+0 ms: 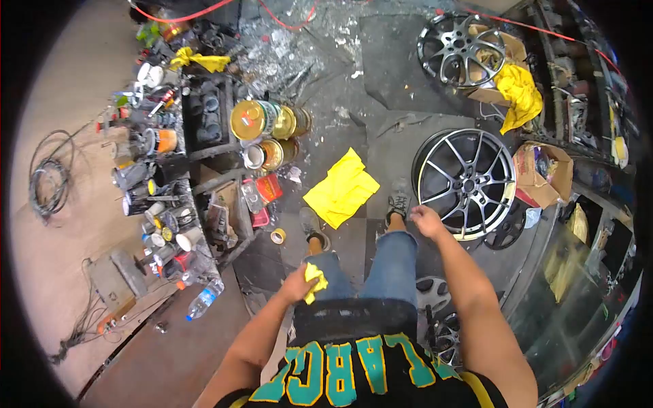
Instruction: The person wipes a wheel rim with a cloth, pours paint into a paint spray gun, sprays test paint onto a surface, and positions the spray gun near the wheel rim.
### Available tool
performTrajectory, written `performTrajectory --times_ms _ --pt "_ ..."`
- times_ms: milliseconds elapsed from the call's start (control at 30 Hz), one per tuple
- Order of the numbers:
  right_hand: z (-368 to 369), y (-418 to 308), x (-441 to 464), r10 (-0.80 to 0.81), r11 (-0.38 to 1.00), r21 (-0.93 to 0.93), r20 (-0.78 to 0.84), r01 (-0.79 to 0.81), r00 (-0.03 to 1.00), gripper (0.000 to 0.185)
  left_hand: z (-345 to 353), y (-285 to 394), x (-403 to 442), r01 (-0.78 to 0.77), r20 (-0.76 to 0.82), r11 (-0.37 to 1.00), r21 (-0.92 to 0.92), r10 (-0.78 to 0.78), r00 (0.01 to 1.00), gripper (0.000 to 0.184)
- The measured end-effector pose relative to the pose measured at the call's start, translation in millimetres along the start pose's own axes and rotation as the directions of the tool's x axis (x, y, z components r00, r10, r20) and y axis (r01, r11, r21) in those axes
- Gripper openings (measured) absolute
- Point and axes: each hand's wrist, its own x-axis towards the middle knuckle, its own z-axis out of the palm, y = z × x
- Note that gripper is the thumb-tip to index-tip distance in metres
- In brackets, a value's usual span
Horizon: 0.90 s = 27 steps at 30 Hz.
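My left hand (296, 284) is closed around a crumpled yellow cloth (315, 283), just above my left thigh. My right hand (426, 222) is near the lower left rim of a silver and black wheel (469, 185), with its fingers curled together; whether it touches the rim or pinches something small cannot be made out. On the dark floor in front of my feet lies a spread yellow cloth (342, 188).
Metal cans (249, 120) stand left of the cloth, beside a shelf crowded with cups and a water bottle (205, 300). Another wheel (461, 51), a yellow cloth (520, 95) and a cardboard box (559, 174) are at the right. A red hose (187, 16) crosses the top.
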Motion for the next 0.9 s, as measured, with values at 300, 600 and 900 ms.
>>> performTrajectory --times_ms 300,600,900 --pt "165.6 -24.6 125.0 0.172 0.844 -0.536 0.253 -0.011 0.952 0.057 74.5 -102.9 94.2 0.027 -0.189 0.999 0.027 -0.021 0.982 0.038" --pt "375.6 -9.0 215.8 0.166 0.844 -0.533 0.375 0.066 0.912 0.078 76.6 -171.6 94.8 0.033 -0.3 0.993 -0.11 -0.065 0.952 0.033" --pt "486.5 -0.1 301.5 0.292 0.461 -0.874 0.31 0.151 0.905 0.093 98.3 -209.8 86.8 -0.135 -0.492 0.973 -0.188 0.026 0.87 0.043"
